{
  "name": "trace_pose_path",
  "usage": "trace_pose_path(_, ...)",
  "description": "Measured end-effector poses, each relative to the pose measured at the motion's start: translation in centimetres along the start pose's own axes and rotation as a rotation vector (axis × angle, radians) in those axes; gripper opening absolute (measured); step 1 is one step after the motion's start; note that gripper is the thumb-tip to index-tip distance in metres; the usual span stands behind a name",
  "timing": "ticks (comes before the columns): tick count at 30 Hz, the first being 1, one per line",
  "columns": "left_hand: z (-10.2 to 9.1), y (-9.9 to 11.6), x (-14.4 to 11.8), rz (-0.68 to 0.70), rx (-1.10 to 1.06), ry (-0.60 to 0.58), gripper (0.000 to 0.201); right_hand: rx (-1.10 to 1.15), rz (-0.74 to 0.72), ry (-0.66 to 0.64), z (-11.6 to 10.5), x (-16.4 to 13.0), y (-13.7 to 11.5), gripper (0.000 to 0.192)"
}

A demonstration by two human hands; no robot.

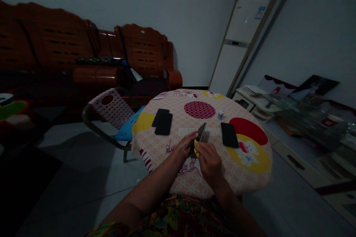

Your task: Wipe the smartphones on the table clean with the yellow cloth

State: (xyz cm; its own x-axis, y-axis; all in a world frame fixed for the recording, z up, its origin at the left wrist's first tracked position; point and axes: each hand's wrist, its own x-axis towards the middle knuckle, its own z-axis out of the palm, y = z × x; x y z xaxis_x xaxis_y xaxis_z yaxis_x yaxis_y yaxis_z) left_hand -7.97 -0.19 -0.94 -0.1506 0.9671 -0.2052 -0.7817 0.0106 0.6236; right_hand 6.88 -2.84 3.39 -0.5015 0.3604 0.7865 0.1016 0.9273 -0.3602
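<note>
Over the near part of the round table, my left hand (188, 143) grips a dark smartphone (202, 131), held tilted up on its edge. My right hand (210, 160) pinches a small yellow cloth (196, 149) against the phone's lower end. The cloth and fingers cover part of the phone. To the left, two dark phones lie flat, one phone (163, 124) overlapping the other phone (157, 118). Another black phone (229, 135) rests to the right of my hands. A small clear bottle (221, 113) with a white top stands beyond it.
A patterned cloth covers the round table (178, 100). On the left is a woven chair (112, 109) with a blue cushion (128, 127). Wooden sofas (141, 50) line the back wall. A tall white cabinet unit (236, 40) and a glass-topped stand (306, 114) are on the right.
</note>
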Motion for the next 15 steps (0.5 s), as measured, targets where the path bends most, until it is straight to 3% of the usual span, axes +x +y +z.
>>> trace_pose_path(3, 0.2, 0.1, -0.1, -0.033, 0.003, 0.040, 0.013, -0.028, -0.046, -0.004, 0.0, -0.4, 0.1, 0.036)
trace_pose_path(7, -0.1, 0.1, 0.0, -0.120, -0.060, 0.064, 0.012, -0.085, -0.071, 0.100, 0.2, -0.3, 1.1, 0.036)
trace_pose_path(10, -0.4, 0.1, 0.1, -0.161, -0.104, 0.064, 0.019, -0.118, -0.083, 0.155, 0.5, -0.2, 1.8, 0.036)
trace_pose_path(15, -0.1, 0.0, 0.5, -0.120, -0.044, 0.035, 0.038, -0.195, -0.083, 0.196, 1.2, -0.9, 2.4, 0.032)
